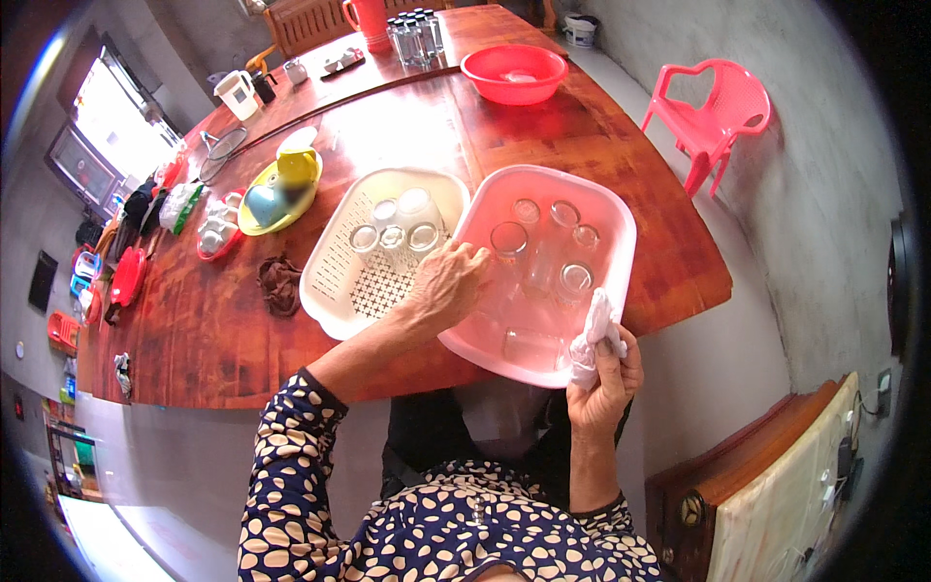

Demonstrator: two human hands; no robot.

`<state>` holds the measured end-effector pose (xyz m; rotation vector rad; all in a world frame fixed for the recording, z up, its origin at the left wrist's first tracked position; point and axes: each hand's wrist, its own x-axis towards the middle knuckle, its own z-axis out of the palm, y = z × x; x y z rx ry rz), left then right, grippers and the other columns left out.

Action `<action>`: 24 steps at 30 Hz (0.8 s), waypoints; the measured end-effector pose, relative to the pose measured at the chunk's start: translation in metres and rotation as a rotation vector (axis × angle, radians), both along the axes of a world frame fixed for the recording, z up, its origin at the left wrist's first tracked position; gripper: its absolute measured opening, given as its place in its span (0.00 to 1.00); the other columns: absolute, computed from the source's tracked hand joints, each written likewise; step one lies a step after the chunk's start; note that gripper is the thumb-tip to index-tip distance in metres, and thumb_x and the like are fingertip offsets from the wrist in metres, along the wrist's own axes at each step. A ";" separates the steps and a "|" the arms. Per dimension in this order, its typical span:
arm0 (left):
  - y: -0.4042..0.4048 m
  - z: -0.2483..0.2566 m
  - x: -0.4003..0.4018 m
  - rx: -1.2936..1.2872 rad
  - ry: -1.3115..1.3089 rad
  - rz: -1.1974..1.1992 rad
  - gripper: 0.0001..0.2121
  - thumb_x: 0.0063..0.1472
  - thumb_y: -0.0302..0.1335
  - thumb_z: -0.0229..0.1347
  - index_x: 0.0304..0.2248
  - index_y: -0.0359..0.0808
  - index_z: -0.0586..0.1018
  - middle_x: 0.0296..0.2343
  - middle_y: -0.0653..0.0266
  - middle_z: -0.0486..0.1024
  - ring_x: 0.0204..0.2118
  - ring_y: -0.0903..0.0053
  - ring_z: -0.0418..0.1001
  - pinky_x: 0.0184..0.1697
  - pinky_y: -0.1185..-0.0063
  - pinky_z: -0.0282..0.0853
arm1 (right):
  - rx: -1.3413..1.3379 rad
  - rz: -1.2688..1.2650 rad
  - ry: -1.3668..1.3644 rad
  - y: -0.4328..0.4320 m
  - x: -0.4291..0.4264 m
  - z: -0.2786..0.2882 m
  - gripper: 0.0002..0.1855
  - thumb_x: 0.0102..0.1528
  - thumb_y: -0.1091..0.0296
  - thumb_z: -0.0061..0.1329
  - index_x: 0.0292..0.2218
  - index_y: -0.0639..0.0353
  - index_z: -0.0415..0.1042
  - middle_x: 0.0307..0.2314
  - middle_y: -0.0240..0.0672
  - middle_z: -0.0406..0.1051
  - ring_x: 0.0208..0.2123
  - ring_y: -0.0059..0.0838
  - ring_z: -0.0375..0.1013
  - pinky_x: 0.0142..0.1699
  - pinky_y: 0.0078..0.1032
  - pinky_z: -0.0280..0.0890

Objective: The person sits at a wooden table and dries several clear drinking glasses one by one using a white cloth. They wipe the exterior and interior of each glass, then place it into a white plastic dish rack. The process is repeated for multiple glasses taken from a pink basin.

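Over the place where a white perforated plastic basket (324,273) meets a pink plastic basin (624,225) is my left hand (449,282), back up with fingers bent. The hand hides whatever lies beneath its fingertips. My right hand (609,375) grips a bunched white cloth (598,331) at the basin's near right rim. Several clear glass cups (413,207) stand grouped at the far side of the basket. In the basin are several more glass vessels (577,278), in what looks like water; one glass (534,347) lies on its side near the front.
Both containers rest on a polished wooden table (211,356). Left of them are a crumpled brown cloth (279,285) and a yellow basin (254,227) with bowls. Farther back stand a red basin (513,93) and black-lidded glass bottles (417,45). A pink chair (716,120) is at right.
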<state>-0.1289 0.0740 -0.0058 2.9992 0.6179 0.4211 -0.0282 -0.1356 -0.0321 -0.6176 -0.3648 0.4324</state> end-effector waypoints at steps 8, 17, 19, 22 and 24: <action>-0.027 -0.010 0.043 0.018 0.097 0.195 0.22 0.50 0.41 0.58 0.38 0.32 0.71 0.32 0.57 0.70 0.37 0.64 0.71 0.34 0.69 0.70 | 0.029 0.024 0.042 -0.002 0.003 0.001 0.09 0.53 0.81 0.48 0.38 0.67 0.71 0.31 0.33 0.73 0.31 0.19 0.72 0.37 0.17 0.68; -0.044 -0.011 0.052 -0.264 0.328 -0.256 0.16 0.51 0.36 0.56 0.34 0.33 0.74 0.33 0.54 0.71 0.41 0.61 0.69 0.41 0.67 0.67 | 0.061 0.040 0.065 -0.002 0.002 0.002 0.09 0.54 0.80 0.47 0.39 0.68 0.70 0.30 0.32 0.72 0.31 0.18 0.72 0.37 0.17 0.68; -0.048 -0.016 0.063 -0.507 0.558 -0.326 0.19 0.48 0.39 0.57 0.34 0.32 0.76 0.35 0.53 0.72 0.43 0.57 0.68 0.43 0.64 0.68 | 0.068 0.049 0.066 -0.002 0.002 0.003 0.09 0.54 0.80 0.47 0.39 0.68 0.70 0.30 0.32 0.72 0.31 0.18 0.72 0.37 0.17 0.69; -0.050 -0.038 0.062 -0.450 0.560 -0.348 0.28 0.41 0.42 0.61 0.41 0.33 0.74 0.33 0.50 0.72 0.42 0.55 0.69 0.47 0.65 0.64 | 0.077 0.057 0.055 -0.002 0.002 0.003 0.09 0.54 0.80 0.47 0.38 0.67 0.70 0.31 0.32 0.72 0.31 0.18 0.72 0.37 0.17 0.69; -0.048 -0.043 0.061 -0.430 0.529 -0.380 0.29 0.41 0.41 0.61 0.42 0.34 0.73 0.32 0.49 0.72 0.40 0.55 0.70 0.46 0.66 0.63 | 0.087 0.072 0.044 -0.002 0.003 0.002 0.09 0.54 0.80 0.47 0.38 0.67 0.70 0.31 0.32 0.72 0.32 0.18 0.72 0.37 0.17 0.69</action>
